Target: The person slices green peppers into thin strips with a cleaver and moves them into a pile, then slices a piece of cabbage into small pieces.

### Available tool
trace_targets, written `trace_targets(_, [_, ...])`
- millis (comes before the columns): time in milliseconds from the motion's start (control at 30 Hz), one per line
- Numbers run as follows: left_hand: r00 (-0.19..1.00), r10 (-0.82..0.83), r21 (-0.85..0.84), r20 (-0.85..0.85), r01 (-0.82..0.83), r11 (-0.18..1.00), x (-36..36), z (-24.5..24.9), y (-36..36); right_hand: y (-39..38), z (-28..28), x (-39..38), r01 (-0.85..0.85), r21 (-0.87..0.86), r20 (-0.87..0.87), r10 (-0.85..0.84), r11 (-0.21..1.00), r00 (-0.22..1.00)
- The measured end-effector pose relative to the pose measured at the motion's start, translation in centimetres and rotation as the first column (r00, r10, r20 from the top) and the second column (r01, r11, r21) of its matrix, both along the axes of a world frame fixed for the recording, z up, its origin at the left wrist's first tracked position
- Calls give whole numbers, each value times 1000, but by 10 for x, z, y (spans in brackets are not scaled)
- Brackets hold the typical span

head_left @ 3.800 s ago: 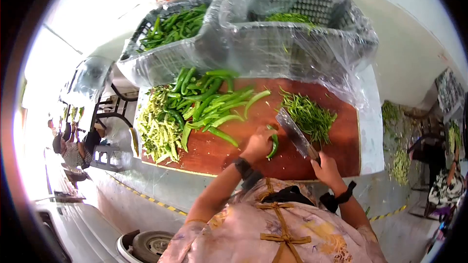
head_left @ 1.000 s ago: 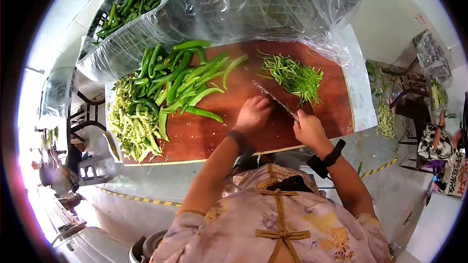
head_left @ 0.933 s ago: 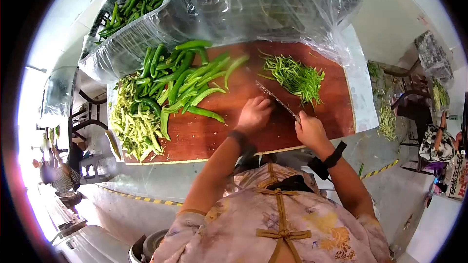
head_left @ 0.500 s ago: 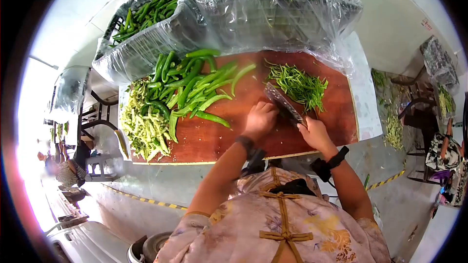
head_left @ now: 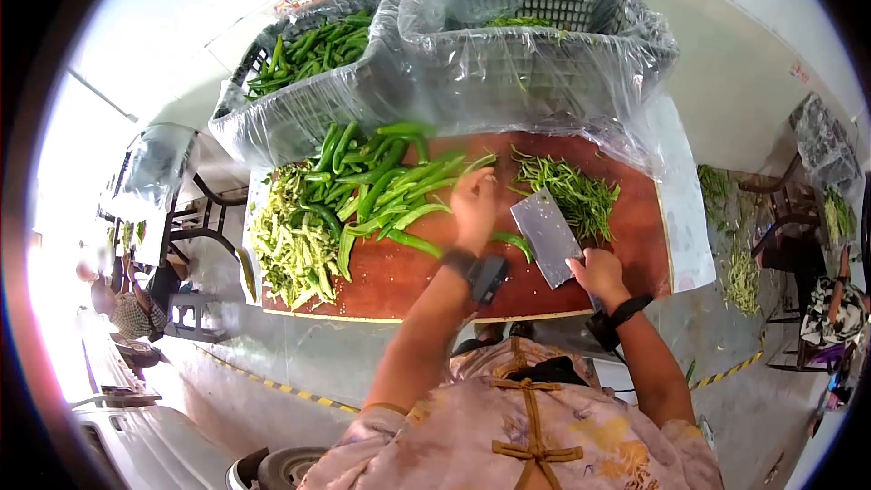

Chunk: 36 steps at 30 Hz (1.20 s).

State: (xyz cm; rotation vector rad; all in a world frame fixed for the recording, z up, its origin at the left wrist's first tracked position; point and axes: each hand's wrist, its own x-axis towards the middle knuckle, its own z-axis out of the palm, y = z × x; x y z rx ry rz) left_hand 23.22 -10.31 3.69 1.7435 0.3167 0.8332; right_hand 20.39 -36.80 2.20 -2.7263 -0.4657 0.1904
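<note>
My right hand point(head_left: 599, 274) grips the handle of a cleaver point(head_left: 549, 236), its broad blade lying flat-side up over the red-brown board point(head_left: 435, 295). Just beyond the blade is a heap of thinly cut green pepper strips point(head_left: 576, 195). My left hand point(head_left: 474, 209) is at the right end of the split green peppers point(head_left: 413, 186), fingers curled on a pale pepper half point(head_left: 483, 161); the fingertips are partly hidden. Between my hands lies one green pepper piece point(head_left: 514, 243). Whole green peppers point(head_left: 340, 150) sit behind the split ones.
Pale pepper cores and seeds point(head_left: 290, 254) are heaped at the board's left. Behind the board stand two plastic-lined crates: the left crate point(head_left: 299, 95) holds whole green peppers, the right crate point(head_left: 544, 59) some cut green strips. Other people point(head_left: 136, 308) sit at the far left and right.
My left hand has moved from beside the blade up and left to the split peppers. The cleaver has shifted right and tilted flatter. The whole view has shifted slightly.
</note>
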Motion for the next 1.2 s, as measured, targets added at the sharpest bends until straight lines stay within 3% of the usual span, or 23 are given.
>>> trace_targets(100, [1000, 7, -166, 20, -3, 986, 3, 23, -1, 9, 5, -4, -48, -87, 29, 51, 995, 998])
trace_targets(167, [997, 55, -82, 62, -50, 995, 3, 35, -1, 32, 20, -13, -40, 150, 289, -5, 988, 957])
trace_targets(233, [990, 104, -2, 100, -104, 995, 4, 41, 0, 58, 73, -24, -75, 433, -178, 166, 898, 970])
trace_targets(300, [970, 101, 227, 220, -152, 962, 9, 42, 2, 86, 92, -36, 312, 720, -636, 409, 620, 655])
trace_targets(333, [969, 105, 224, 222, -155, 962, 9, 47, -1, 96, 103, -41, 308, 720, -635, 410, 622, 655])
trace_targets(400, [951, 45, 244, 307, -124, 962, 8, 63, -7, 110, 118, -46, 396, 689, -719, 499, 607, 484])
trace_targets(533, [959, 37, 231, 280, -105, 967, 9, 80, -7, 118, 115, -43, 244, 796, -558, 518, 554, 648])
trace_targets(567, [975, -24, -48, 221, 36, 998, 9, 84, -8, 119, 109, -42, 241, 794, -560, 520, 557, 645])
trace_targets(600, [978, -101, -330, 183, 157, 931, 9, 89, -7, 122, 97, -39, 69, 861, -366, 519, 504, 772])
trace_targets(633, [979, -95, -332, 183, 152, 931, 13, 86, -5, 125, 89, -37, -116, 884, -147, 504, 452, 851])
trace_targets(700, [947, -255, -673, 197, 319, 667, 18, 80, 3, 131, 73, -36, -128, 884, -129, 497, 450, 858])
trace_targets(733, [948, -252, -673, 194, 316, 668, 17, 75, 6, 135, 77, -38, -138, 884, -110, 485, 447, 868])
trace_targets(767, [949, -265, -364, 170, 310, 878, 14, 70, 10, 136, 81, -39, -137, 884, -111, 486, 446, 867])
trace_targets(800, [953, -269, -2, 142, 272, 962, 12, 65, 12, 135, 86, -40, -34, 851, -281, 510, 523, 813])
trace_targets(833, [953, -270, -5, 136, 273, 962, 9, 63, 13, 134, 94, -42, 61, 796, -445, 514, 602, 733])
trace_targets(867, [943, -309, 256, 122, 271, 928, 5, 64, 13, 130, 98, -40, 67, 796, -450, 514, 602, 730])
trace_targets(900, [933, -346, 499, 97, 255, 828, 0, 66, 15, 119, 101, -36, -46, 739, -428, 521, 672, 738])
trace_targets(933, [934, -346, 496, 88, 260, 828, -7, 69, 20, 106, 100, -32, -158, 665, -406, 531, 730, 743])
trace_targets(1000, [852, -518, 812, -75, 354, 464, -24, 76, 41, 61, 76, -18, -154, 552, -291, 362, 819, 886])
trace_targets(1033, [872, -454, 921, -182, 313, 231, -27, 71, 56, 27, 48, -10, -122, 551, -231, 291, 826, 928])
trace_targets(1067, [870, -456, 919, -186, 318, 231, -34, 77, 70, -5, 25, -7, -90, 551, -167, 215, 830, 962])
trace_targets(1133, [780, -462, 905, -422, 331, -268, -47, 102, 94, -45, 38, -19, -21, 246, -118, 52, 969, 992])
trace_targets(1200, [726, -523, 890, -446, 300, -343, -51, 120, 117, -81, 26, -32, 25, 203, -116, -1, 979, 993])
